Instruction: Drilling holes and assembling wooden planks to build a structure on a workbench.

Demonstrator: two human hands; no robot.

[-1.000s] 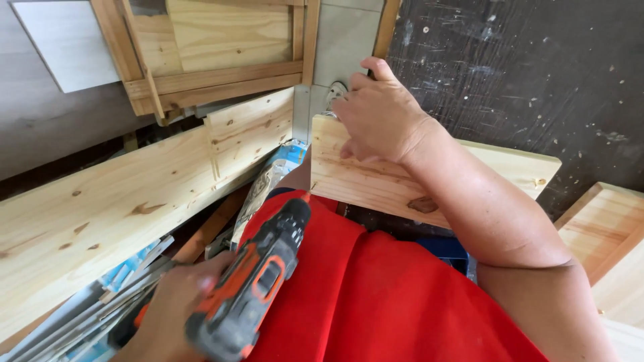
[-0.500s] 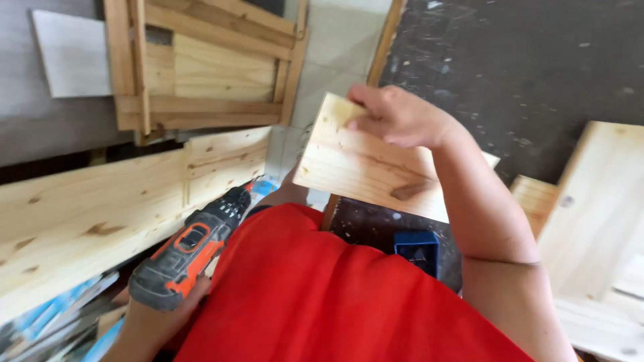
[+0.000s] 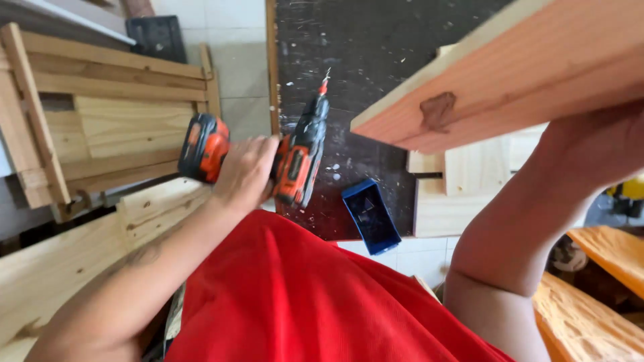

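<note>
My left hand point(image 3: 245, 173) grips an orange and black cordless drill point(image 3: 295, 157) by its handle, with the bit pointing up and away over a dark speckled board point(image 3: 376, 74). The drill's battery pack point(image 3: 203, 147) sticks out left of my fist. My right hand point(image 3: 597, 144) holds a long pale wooden plank point(image 3: 510, 80) with a brown knot, lifted close to the camera at the upper right. A red shirt fills the lower middle.
A blue plastic jig point(image 3: 371, 216) lies on the dark board below the drill. A slatted wooden frame point(image 3: 100, 127) leans at the left, with a long pine plank point(image 3: 74, 268) below it. More wood pieces point(image 3: 463, 181) and orange-toned boards point(image 3: 604, 295) lie at the right.
My left hand has raised the drill from my lap up over the dark board. My right hand has swung the plank up and to the right, close to the camera.
</note>
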